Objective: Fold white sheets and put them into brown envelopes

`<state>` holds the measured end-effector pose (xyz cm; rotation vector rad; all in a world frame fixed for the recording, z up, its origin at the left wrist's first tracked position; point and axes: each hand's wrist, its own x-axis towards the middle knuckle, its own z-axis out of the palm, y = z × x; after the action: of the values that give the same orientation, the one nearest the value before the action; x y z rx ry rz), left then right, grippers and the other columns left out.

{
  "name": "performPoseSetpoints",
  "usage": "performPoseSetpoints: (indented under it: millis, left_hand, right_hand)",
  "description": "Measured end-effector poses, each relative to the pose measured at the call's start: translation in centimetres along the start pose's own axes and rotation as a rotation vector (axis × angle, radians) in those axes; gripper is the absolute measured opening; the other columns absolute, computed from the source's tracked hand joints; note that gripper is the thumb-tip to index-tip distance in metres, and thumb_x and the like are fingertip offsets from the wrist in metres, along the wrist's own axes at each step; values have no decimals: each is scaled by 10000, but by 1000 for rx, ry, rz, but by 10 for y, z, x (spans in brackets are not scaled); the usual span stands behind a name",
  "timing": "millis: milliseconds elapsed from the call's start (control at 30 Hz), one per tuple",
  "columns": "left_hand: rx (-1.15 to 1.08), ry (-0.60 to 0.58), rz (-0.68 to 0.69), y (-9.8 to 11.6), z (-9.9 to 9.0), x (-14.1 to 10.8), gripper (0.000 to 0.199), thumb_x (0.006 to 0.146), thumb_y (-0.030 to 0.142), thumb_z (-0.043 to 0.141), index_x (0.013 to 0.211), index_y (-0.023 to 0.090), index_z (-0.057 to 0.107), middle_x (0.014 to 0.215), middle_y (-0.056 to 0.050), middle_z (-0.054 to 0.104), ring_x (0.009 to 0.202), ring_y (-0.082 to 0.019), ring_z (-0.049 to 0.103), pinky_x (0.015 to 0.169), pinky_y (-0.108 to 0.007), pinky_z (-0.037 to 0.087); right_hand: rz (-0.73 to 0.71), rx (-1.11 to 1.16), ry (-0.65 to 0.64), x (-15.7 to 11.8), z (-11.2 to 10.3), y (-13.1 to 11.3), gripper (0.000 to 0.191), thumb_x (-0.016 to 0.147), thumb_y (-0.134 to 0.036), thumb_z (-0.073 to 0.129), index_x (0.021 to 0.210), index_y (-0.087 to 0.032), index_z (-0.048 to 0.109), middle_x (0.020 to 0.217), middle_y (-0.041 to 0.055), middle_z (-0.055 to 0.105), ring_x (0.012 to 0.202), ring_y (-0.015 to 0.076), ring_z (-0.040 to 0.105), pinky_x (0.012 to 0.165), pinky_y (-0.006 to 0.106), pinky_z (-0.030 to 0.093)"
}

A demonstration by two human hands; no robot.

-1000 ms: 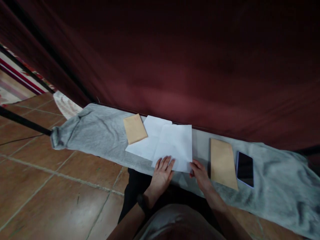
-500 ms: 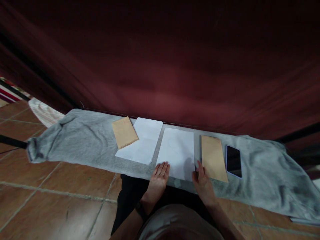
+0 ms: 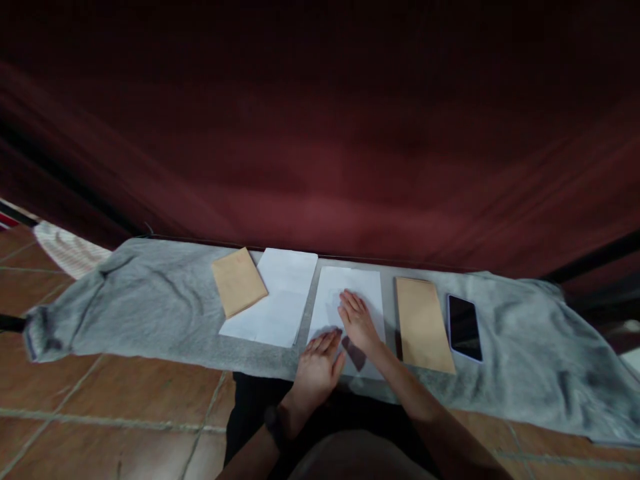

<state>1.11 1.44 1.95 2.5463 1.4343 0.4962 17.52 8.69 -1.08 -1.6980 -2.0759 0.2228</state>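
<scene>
A white sheet of paper (image 3: 370, 283) lies on the grey cloth in front of me. My left hand (image 3: 318, 367) rests flat on its lower left part, fingers extended and thumb apart. On the middle of the same sheet lies my right hand (image 3: 359, 320), its fingers stretched out. To the left is a stack of white paper (image 3: 280, 293), partly covered by a small brown envelope (image 3: 240, 281). A larger brown envelope (image 3: 424, 327) lies just right of the middle sheet, with neither hand on it.
A phone (image 3: 465, 327) with a dark screen lies right of the larger envelope. The grey cloth (image 3: 155, 300) covers a long narrow surface. Behind it rises a dark red panel (image 3: 320, 167). Tiled floor (image 3: 150, 393) shows below.
My right hand has moved from the sheet's right edge up and left onto its middle. My left hand has shifted slightly inward over the paper. The view has tilted slightly.
</scene>
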Motion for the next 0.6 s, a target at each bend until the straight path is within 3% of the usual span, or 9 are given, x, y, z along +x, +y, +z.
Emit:
performPoseSetpoints:
  millis: [100, 200, 367, 467, 600]
  left_hand:
    - [40, 46, -75, -10, 8, 43, 512, 1028, 287, 341, 1495, 105, 447, 1541, -152, 483, 1453, -263, 426, 1179, -451, 400]
    - [90, 0, -80, -20, 24, 79, 539, 1004, 242, 347, 1504, 51, 410, 1563, -186, 440, 1489, -280, 360, 1217, -481, 331]
    - [141, 21, -84, -28, 43, 96, 578, 1004, 280, 364, 1547, 85, 344, 1610, -179, 363, 1525, -276, 277, 1246, -506, 247]
    - [145, 31, -135, -30, 45, 105, 580, 1002, 276, 381, 1554, 102, 343, 1630, -171, 321, 1536, -280, 247, 1245, -509, 237]
    - [135, -16, -181, -34, 44, 134, 559, 1004, 268, 400, 1556, 181, 379, 1643, -130, 309, 1542, -309, 221, 1241, -559, 204]
  right_hand:
    - [18, -53, -32, 23, 2, 4, 467, 1078, -299, 303, 1472, -175, 520, 1577, 97, 446, 1484, 231, 373, 1233, 455, 265]
    - [13, -110, -34, 41, 1, 14, 470, 1075, -299, 307, 1497, -191, 485, 1597, 82, 413, 1487, 242, 365, 1237, 477, 238]
    - [12, -151, -10, 63, -1, 38, 492, 1063, -332, 340, 1528, -205, 436, 1610, 78, 386, 1491, 275, 355, 1224, 513, 244]
    - [48, -170, -5, 72, -1, 49, 512, 1063, -340, 328, 1537, -169, 418, 1607, 103, 387, 1495, 291, 343, 1220, 521, 238]
    - [62, -191, -9, 77, -1, 54, 515, 1065, -331, 305, 1545, -174, 407, 1609, 104, 386, 1495, 290, 340, 1219, 522, 228]
